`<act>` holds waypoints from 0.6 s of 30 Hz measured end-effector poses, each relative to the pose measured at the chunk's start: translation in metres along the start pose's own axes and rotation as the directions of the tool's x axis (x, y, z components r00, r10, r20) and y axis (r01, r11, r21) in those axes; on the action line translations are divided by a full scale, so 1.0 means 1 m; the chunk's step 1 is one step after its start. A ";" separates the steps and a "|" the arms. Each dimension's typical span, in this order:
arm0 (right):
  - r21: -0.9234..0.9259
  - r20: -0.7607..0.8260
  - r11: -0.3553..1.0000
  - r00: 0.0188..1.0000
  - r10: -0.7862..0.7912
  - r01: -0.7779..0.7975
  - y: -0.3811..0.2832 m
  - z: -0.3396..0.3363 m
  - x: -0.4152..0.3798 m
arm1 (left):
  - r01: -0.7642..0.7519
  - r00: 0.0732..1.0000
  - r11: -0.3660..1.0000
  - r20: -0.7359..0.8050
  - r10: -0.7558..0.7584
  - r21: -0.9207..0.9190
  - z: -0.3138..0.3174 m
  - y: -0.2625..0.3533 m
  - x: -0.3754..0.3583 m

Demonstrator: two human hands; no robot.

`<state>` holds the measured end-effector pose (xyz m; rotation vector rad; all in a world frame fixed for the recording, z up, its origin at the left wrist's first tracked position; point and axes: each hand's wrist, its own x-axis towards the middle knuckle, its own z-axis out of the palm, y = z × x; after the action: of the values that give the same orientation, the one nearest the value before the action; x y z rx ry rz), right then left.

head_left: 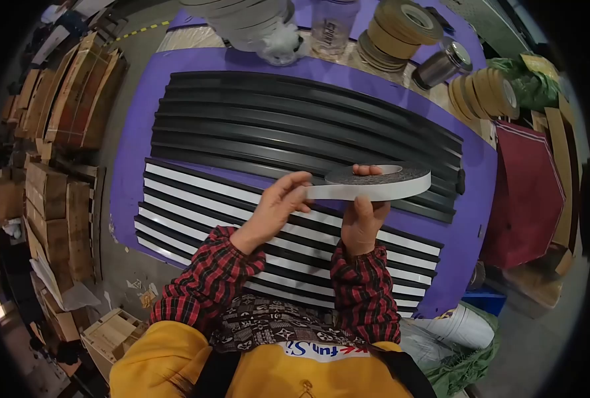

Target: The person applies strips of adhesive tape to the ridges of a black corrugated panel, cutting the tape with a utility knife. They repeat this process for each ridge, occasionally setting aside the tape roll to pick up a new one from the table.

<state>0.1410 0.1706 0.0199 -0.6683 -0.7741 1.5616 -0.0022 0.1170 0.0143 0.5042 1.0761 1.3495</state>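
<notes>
My right hand (364, 219) holds a roll of foam tape (408, 186), its fingers through the core and its thumb on the white outer face. The roll's side is dark grey. My left hand (273, 207) pinches the loose end of the tape, drawn out to the left of the roll. Below both hands lie black strips with white tape (202, 209) along their lengths, side by side. Beyond them, plain black ribbed strips (275, 126) without white tape lie on the purple table (132, 172). The roll covers part of these.
Along the table's far side stand stacked tape rolls (401, 36), a metal flask (444, 64), a clear plastic cup (331, 30) and more rolls (484, 94). A dark red umbrella (524, 192) is at the right. Cardboard boxes (46, 205) are stacked at the left.
</notes>
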 end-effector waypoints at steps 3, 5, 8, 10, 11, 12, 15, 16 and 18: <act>0.046 -0.040 0.998 0.999 0.032 -0.030 0.016 0.023 -0.006 | -0.081 0.997 0.986 -0.016 0.079 -0.149 -0.027 -0.001 -0.006; 0.449 -0.054 0.893 0.997 0.051 -0.022 -0.006 0.012 -0.002 | -0.074 0.987 0.996 -0.136 0.080 0.053 -0.068 0.031 -0.016; 0.494 -0.042 0.867 0.997 -0.058 0.071 -0.055 -0.041 0.000 | 0.018 0.900 0.925 -0.408 0.150 0.380 -0.187 0.069 -0.031; 0.484 0.007 0.873 0.997 -0.081 0.067 -0.064 -0.087 0.002 | 0.088 0.832 0.879 -0.520 0.195 0.469 -0.266 0.097 -0.035; 0.318 -0.176 0.937 0.980 -0.093 0.147 -0.059 -0.122 0.003 | 0.073 0.815 0.873 -0.534 0.226 0.481 -0.295 0.104 -0.033; 0.129 -0.349 0.973 0.927 -0.135 0.190 -0.050 -0.140 0.001 | 0.077 0.814 0.872 -0.536 0.225 0.484 -0.307 0.110 -0.023; -0.759 -0.366 0.651 0.817 -0.446 0.015 -0.016 -0.140 0.011 | 0.213 0.787 0.719 -0.552 0.275 0.661 -0.333 0.116 0.000; -0.761 -0.369 0.649 0.813 -0.450 0.014 -0.014 -0.144 0.013 | 0.208 0.788 0.666 -0.526 0.320 0.717 -0.340 0.113 0.009; -0.913 -0.330 0.377 0.821 -0.465 -0.154 -0.011 -0.149 0.015 | 0.209 0.790 0.611 -0.500 0.355 0.764 -0.349 0.110 0.017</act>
<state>0.2628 0.2019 -0.0628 -1.7363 -1.2027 0.4934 -0.3556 0.0592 -0.0631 0.7871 2.2898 1.0460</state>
